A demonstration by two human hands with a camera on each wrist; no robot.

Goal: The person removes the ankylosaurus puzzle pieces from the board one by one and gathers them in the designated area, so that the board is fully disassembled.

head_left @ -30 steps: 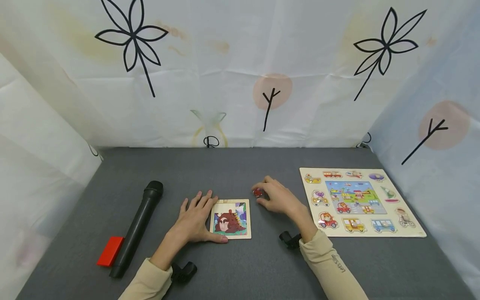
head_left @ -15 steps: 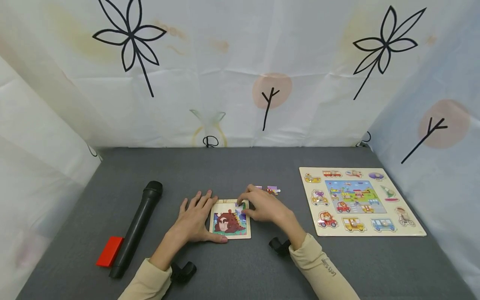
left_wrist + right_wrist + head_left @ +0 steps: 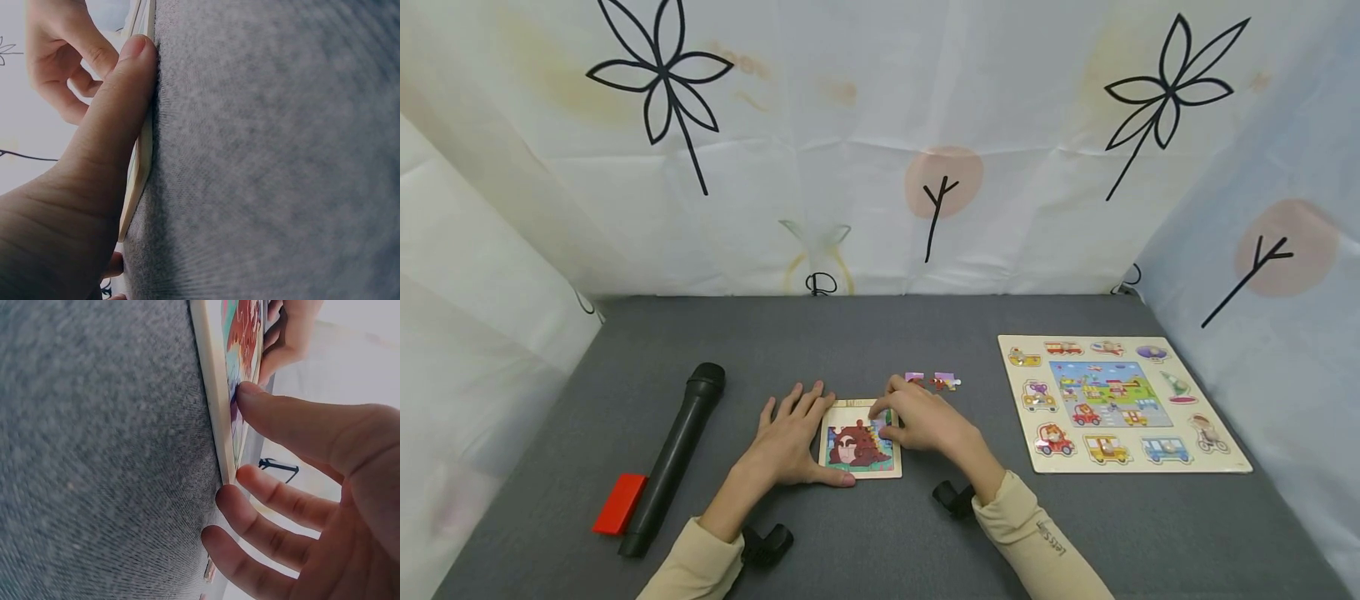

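A person's left hand (image 3: 793, 446), fingers spread and gripping nothing, lies along the left side of a small wooden puzzle (image 3: 857, 452) at mid-desk, its thumb against the near edge, a brace that seems meant to stop any sliding as the right hand (image 3: 925, 419) bends over the far right corner. The right thumb touches the printed picture, other fingers at the edge; whether that grip pinches a piece cannot be told. Pale, apparently bare wood shows toward the puzzle's far left, which may explain the 2 loose pieces (image 3: 947, 381) lying just beyond the right hand, within easy reach. A larger picture board (image 3: 1137, 456) well to the right, and a black microphone (image 3: 672, 461) with a red block (image 3: 620, 504) at its side to the left, look set aside to free the middle. Grey, cloth-textured covering dresses the desk (image 3: 820, 337); creased white fabric (image 3: 842, 125), printed with leaves and trees, encloses it on 3 sides.
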